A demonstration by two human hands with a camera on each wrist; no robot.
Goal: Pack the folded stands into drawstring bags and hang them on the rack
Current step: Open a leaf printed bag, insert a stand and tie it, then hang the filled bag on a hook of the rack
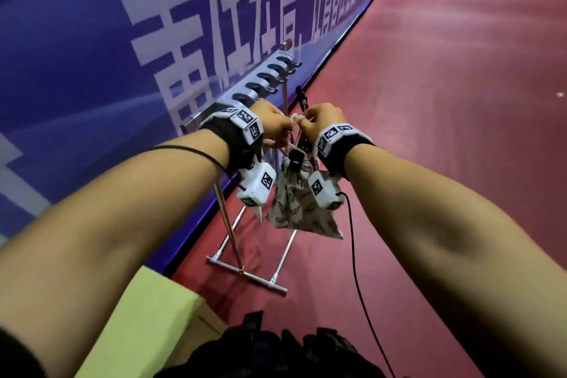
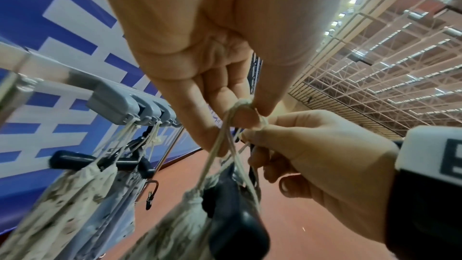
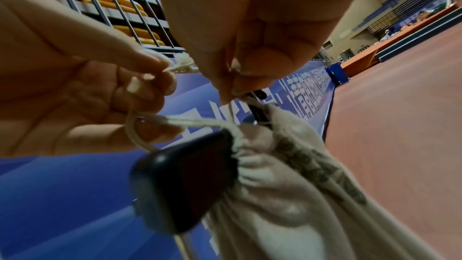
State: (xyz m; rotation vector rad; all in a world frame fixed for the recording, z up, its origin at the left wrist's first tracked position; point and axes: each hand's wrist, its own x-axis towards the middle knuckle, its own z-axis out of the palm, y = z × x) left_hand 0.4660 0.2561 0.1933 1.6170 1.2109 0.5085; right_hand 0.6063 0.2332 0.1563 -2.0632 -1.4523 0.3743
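- Bag [image 1: 302, 209] hanging mid-frame in the head view, below both hands, free of the floor and not yet on the rack [image 1: 245, 92].
- Stand [image 2: 235, 230] already inside, black end poking out of the gathered mouth; mouth cinched round it, so packing of this one judged done.
- Left hand [image 1: 271, 126]: grip pinched on the cord [image 2: 225, 145], thumb and forefinger closed round a knotted loop at centre of the left wrist view.
- Right hand [image 1: 325, 121]: grip likewise pinched on cord strands just above the bag mouth, fingertips [image 3: 232, 88] tight together at upper centre of the right wrist view.
- Both hands touching or nearly so, level with the near end of the rack's top bar, left of centre in the head view.
- Hung bags [image 2: 82, 195] at lower left of the left wrist view: two, cords caught in the grey hooks [image 2: 125, 106], black stand ends showing at their mouths. So at least two judged finished.
- Further hooks [image 1: 270, 77] up the bar toward centre top of the head view look unused; blurred, so hard to be sure.
- Left to do for this bag: spread the loop, lift it over a free hook, let go.
- Dark heap [image 1: 276, 353] at bottom centre of the head view, beside a green block [image 1: 147, 316]; whether more stands or bags, cannot tell.
- Overall judged past the start, current bag one move short of hung; number remaining unknown.
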